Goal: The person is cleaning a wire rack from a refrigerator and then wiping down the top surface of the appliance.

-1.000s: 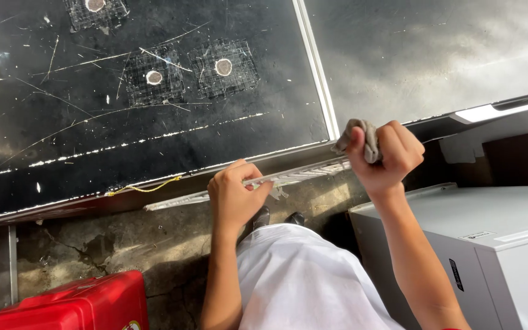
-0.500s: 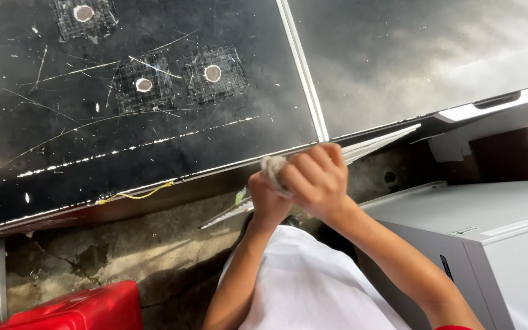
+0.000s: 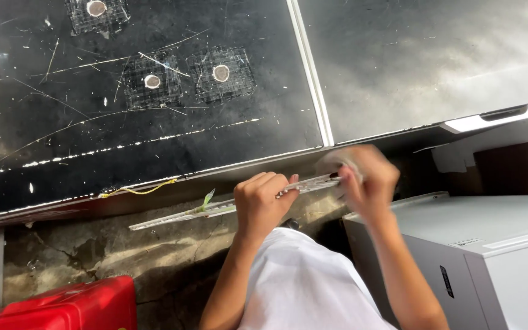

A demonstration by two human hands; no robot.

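Item: thin pale strip (image 3: 215, 208), lying below the edge of the black panel (image 3: 154, 122), long axis running left to right and rising slightly rightward. Left hand (image 3: 263, 205) is gripping it mid-length, fingers closed round it. Right hand (image 3: 365, 180), blurred, is meeting the strip's right end; its grip cannot be told.

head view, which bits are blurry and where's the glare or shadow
Head view: the right hand is smeared by motion blur, so what it holds cannot be told; the left hand and the thin pale strip it grips are sharp; soft glare washes the grey panel upper right; the wall below the black panel lies in shadow.
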